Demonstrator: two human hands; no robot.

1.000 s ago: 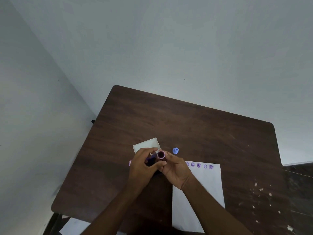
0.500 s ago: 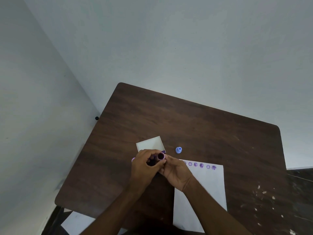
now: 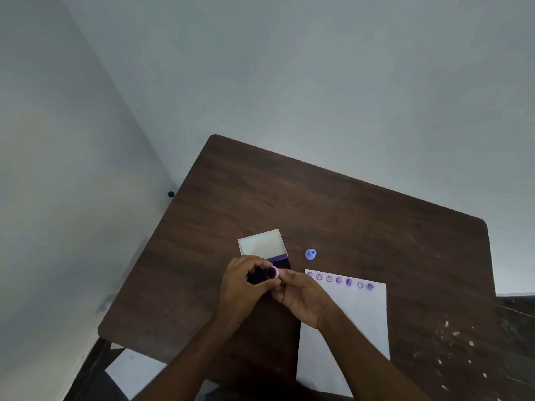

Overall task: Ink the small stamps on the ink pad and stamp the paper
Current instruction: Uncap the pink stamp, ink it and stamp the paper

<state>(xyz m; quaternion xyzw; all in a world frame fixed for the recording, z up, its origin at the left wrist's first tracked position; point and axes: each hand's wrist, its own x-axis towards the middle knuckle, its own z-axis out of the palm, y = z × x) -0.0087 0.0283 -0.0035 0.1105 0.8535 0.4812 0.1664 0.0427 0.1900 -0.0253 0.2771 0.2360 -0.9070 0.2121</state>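
A dark brown wooden table (image 3: 333,204) fills the lower middle of the view, set close against pale grey walls (image 3: 289,68) that meet in a corner to the left. On the right side of the table lies a white sheet of paper (image 3: 356,314), its top edge carrying a row of seven purple stamped marks (image 3: 339,280) that runs from the sheet's left corner toward its right. Left of the paper, near the table's middle, sits the ink pad (image 3: 279,260) with its white lid (image 3: 260,243) swung open and lying flat behind it; only a dark purple strip of the pad shows past the hands. The left hand (image 3: 241,287) hovers over the pad with its fingers curled loosely around a dark gap, thumb and forefinger closed at the side of a small pink stamp (image 3: 273,272). The right hand (image 3: 301,296) meets it from the other side, its fingertips pinched on the same stamp, whose round, ink-darkened face is turned up toward the camera. A second small stamp, a blue one (image 3: 310,253), stands alone on the table just beyond the paper's top left corner, right of the ink pad and apart from both hands.
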